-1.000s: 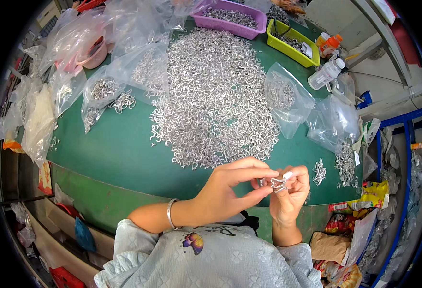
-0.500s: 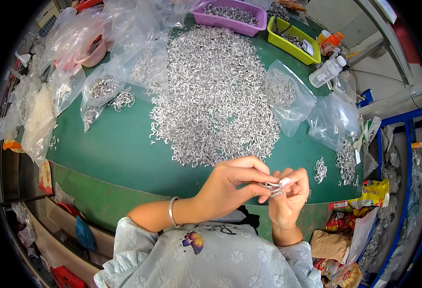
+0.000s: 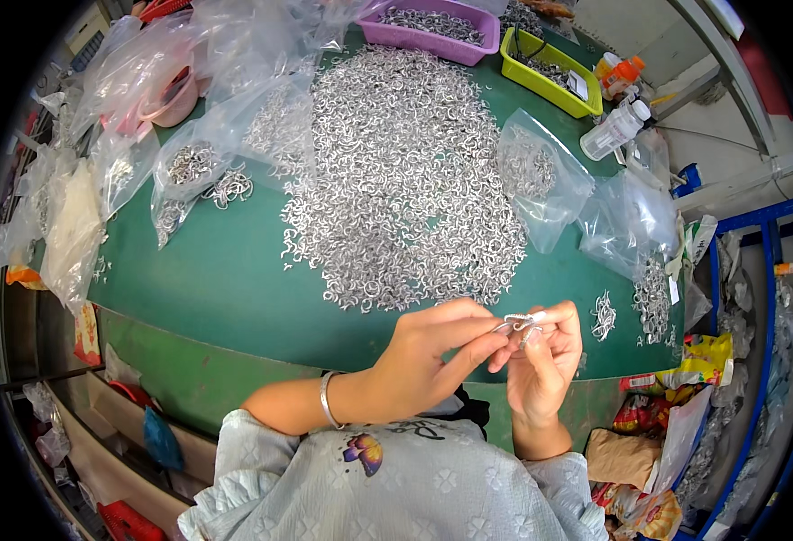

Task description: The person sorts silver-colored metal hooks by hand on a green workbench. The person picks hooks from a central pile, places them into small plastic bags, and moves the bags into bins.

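In front of my body, just over the table's near edge, both hands meet around a few small curved silver metal pieces (image 3: 517,322). My left hand (image 3: 437,347), with a bangle at its wrist, pinches one between thumb and fingertips. The fingers of my right hand (image 3: 545,365) are bent around the pieces from the other side; its index finger has a white wrap. How many pieces sit between the fingers is hard to make out. Beyond my hands spreads a large heap of similar curved silver pieces (image 3: 405,180).
The green table (image 3: 207,298) carries clear bags of pieces (image 3: 540,180) on both sides. Small piles (image 3: 603,316) lie at right. A purple bin (image 3: 432,32), a yellow-green bin (image 3: 554,77) and a clear bottle (image 3: 614,132) stand at the back. A blue rack (image 3: 766,270) is at right.
The silver pieces have turned and risen slightly between my fingertips. My left fingers have straightened a little, and my right thumb has shifted below the pieces.
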{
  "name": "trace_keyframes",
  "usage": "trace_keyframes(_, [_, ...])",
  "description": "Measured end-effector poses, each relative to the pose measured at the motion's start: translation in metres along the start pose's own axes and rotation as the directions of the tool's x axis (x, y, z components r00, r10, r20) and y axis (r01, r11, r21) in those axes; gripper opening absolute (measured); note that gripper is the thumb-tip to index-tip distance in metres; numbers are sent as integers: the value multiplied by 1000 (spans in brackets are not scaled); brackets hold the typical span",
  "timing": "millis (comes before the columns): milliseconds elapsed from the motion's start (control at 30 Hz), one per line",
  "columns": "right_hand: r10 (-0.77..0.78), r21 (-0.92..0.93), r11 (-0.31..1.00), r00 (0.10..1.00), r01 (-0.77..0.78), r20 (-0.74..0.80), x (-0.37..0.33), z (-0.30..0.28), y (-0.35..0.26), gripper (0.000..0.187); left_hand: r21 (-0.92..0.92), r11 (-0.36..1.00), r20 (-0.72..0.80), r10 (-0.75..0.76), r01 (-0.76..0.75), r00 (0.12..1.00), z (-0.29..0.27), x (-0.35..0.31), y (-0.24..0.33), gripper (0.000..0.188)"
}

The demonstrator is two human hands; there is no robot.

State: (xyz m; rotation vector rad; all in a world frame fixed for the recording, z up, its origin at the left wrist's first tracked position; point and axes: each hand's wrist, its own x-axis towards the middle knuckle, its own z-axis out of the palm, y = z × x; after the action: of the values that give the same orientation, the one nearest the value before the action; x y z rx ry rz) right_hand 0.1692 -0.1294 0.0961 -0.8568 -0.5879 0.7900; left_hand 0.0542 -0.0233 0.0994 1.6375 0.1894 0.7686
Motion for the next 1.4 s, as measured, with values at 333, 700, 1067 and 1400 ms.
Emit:
trace_keyframes(333, [-75, -64, 995, 996, 72, -50, -9, 6, 8, 14, 484, 828, -2, 326, -284, 945, 11, -11, -10, 28])
trace_keyframes(700, [-143, -282, 951, 989, 126, -40, -7, -10, 14, 14, 504, 789, -20, 418, -352, 908, 27, 0, -31, 28])
trace_keyframes(1067, [-395, -663, 748, 818, 23, -418, -30, -179, -6, 17, 605, 786, 209, -6, -125, 978, 48, 5, -87, 26])
trace_keyframes(1400, [-699, -869, 260, 538, -422, -470, -69, -368, -77, 11, 896, 435, 180, -175, -88, 968, 27, 30, -138, 55])
